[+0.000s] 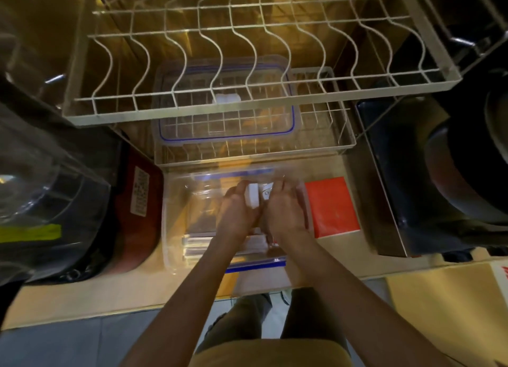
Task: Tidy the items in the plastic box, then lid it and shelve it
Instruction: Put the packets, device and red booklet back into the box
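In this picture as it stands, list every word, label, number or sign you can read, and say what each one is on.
No text here can be read.
White sticker on the red appliance: rows of print, too small and blurred.
White packet between the hands, inside the plastic box: a dark mark, blurred.
Red mark at the right edge: cut off by the frame.
Yellow-green strip on the left: no print visible.

Plastic box (176,223) sits on the counter (82,292), both hands inside it: left hand (236,212) beside right hand (286,210), a small item (253,196) between them. Lid (225,111) lies on the lower wire rack (324,144) behind the box, under the upper wire rack (247,97). Flat packet (331,205) just right of box, cooker (134,207) left.
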